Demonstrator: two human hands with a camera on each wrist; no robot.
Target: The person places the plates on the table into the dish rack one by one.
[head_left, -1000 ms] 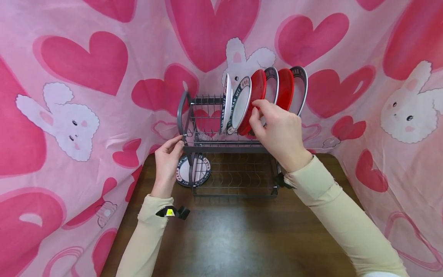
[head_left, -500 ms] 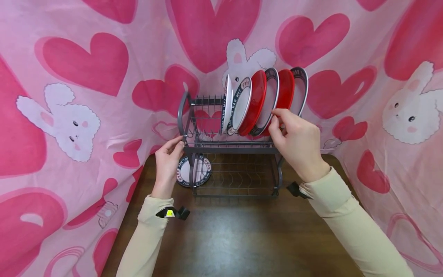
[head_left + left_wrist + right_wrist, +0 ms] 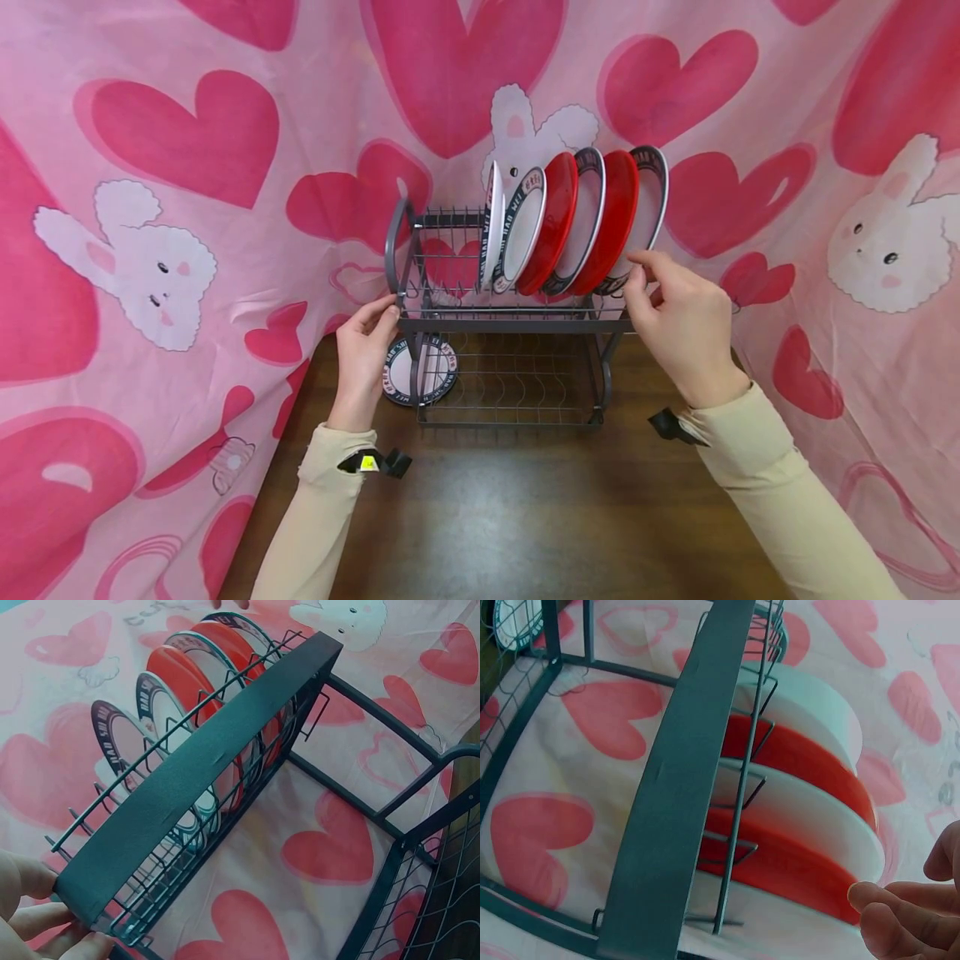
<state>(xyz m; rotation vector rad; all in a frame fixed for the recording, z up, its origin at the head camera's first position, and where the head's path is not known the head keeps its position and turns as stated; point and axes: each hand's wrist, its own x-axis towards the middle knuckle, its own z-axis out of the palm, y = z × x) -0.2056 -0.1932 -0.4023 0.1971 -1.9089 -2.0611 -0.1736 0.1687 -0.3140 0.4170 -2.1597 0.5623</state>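
Observation:
My left hand (image 3: 365, 336) grips the front left corner of a dark metal dish rack (image 3: 510, 325); in the left wrist view its fingers hold the end of the flat rail. My right hand (image 3: 681, 321) is at the rack's right end, with thumb and index finger pinching the rim of the rightmost white plate (image 3: 647, 218). Its dark patterned border shows at the top. Beside it stands a red plate (image 3: 613, 221), then a dark-rimmed white plate (image 3: 583, 225), another red plate (image 3: 555, 217) and two white plates leaning at the left. In the right wrist view the fingertips overlap the plates' edges.
A round white plate with a dark lettered rim (image 3: 397, 375) lies flat at the lower left, partly behind the rack's leg. The rack's lower wire tier (image 3: 517, 383) stands above a dark wooden table (image 3: 480, 500). Pink heart-patterned cloth (image 3: 180, 133) hangs around the sides and back.
My right hand has moved rightward along the row, from the left red plate to the rightmost white plate. The plates stay in their slots. My left hand has kept its hold.

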